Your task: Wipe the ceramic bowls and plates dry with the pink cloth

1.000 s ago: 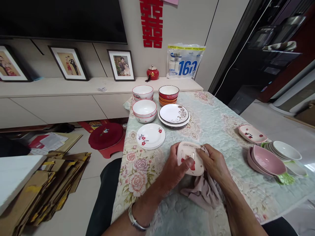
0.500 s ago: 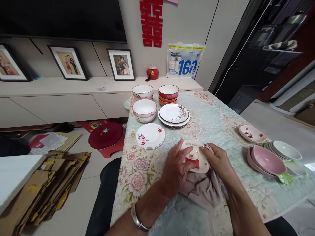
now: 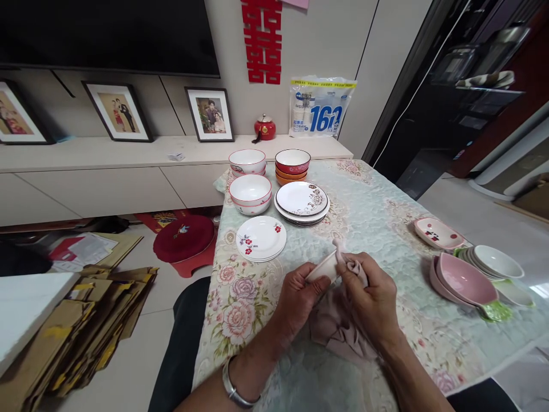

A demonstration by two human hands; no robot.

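Note:
A small cream-coloured dish (image 3: 325, 268) is tilted up nearly on edge over the table, its inner face mostly hidden. My left hand (image 3: 295, 298) grips the dish at its left side, thumb on the near face and fingers behind. My right hand (image 3: 374, 300) is closed round a dusty-pink cloth (image 3: 341, 335), pinching it over the dish's right rim. The rest of the cloth hangs in folds below the hands. Just beyond my left hand lie stacked white plates (image 3: 262, 237) with red flowers.
Farther back stand a stack of brown-patterned plates (image 3: 300, 200), white bowls (image 3: 251, 191) and a red bowl (image 3: 293, 160) on orange ones. At right are a pink bowl (image 3: 467, 277), stacked white bowls (image 3: 500, 262) and an oval dish (image 3: 438, 233). A floral tablecloth (image 3: 240, 320) covers the table.
The dish has turned from showing its bear-printed face to standing nearly on edge. My left hand has moved from its face to its side, and the cloth now wraps the right rim.

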